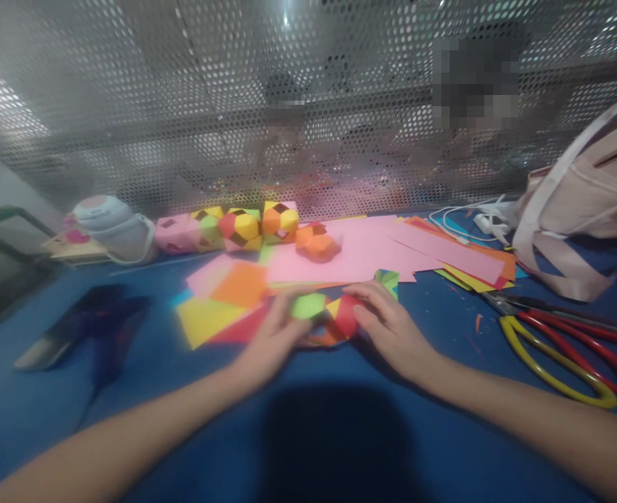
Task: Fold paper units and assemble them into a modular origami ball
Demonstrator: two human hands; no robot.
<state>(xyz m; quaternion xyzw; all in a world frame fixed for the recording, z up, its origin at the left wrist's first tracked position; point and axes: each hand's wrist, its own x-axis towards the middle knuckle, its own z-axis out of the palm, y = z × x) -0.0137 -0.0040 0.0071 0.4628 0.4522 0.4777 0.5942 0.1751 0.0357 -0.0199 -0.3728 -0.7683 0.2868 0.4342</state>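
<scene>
Between my two hands is a folded paper model (342, 316) with green, yellow, red and orange faces, low over the blue table. My left hand (279, 328) has its fingers curled round the green side. On the red side, my right hand (389, 328) grips with thumb and fingers. A small green folded paper piece (388, 281) shows just behind my right fingers. Loose coloured paper squares (240, 283) in pink, orange, yellow and red lie beside my left hand. An orange folded paper piece (318, 243) rests on pink sheets (363, 255) beyond my hands.
Several finished paper polyhedra (240, 227) stand in a row at the back, beside a white lidded container (112, 223). Scissors (554, 356) with yellow and red handles lie right, below a pale bag (585, 181) and white cable (491, 220). A dark blurred tool (112, 335) lies left.
</scene>
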